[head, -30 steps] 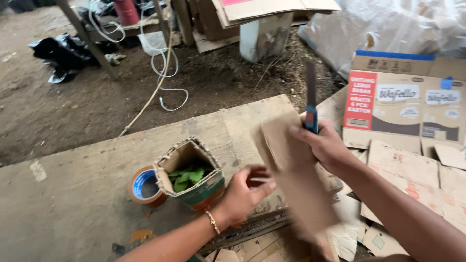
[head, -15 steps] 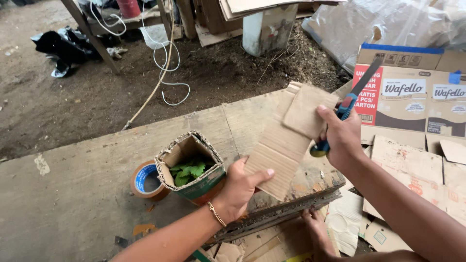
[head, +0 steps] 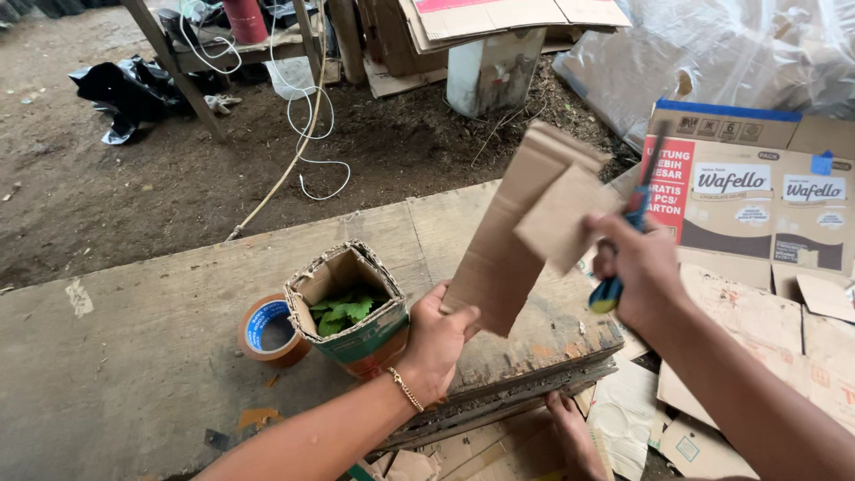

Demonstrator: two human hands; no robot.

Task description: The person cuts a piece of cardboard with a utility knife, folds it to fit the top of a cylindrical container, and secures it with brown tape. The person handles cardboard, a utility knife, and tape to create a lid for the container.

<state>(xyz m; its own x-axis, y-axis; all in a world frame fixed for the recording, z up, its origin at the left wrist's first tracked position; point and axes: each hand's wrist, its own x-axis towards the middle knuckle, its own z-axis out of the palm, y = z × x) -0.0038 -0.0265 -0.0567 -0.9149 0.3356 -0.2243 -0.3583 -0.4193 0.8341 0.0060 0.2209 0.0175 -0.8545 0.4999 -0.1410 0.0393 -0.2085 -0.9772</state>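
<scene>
While the left hand [head: 441, 338] grips the lower edge of a long brown corrugated cardboard strip [head: 512, 236] at frame centre, fingers curled and pinching it, the strip stands tilted up and to the right above the weathered grey wooden bench [head: 134, 356]. Right hand [head: 637, 272], centre right of frame, is closed around a blue-handled cutter [head: 623, 249]; its thumb side also touches the folded upper flap of the strip. Blade end of the cutter points toward the upper right; whether the blade is extended cannot be told.

Just left of the left hand, on the bench: a small open-topped square cardboard box [head: 352, 307] with green and red printed sides, holding green leaves [head: 343, 312]. Touching the box on its left: a roll of brown packing tape [head: 267, 330] with a blue inner core, lying flat.

Lower centre, below the bench edge: a bare foot [head: 574, 441] on flattened cardboard scraps [head: 623, 419]. Right of frame: a large printed brown carton [head: 748, 209]. Upper left: bare soil ground with a white cable [head: 307, 134] and black plastic sheet [head: 125, 89].
</scene>
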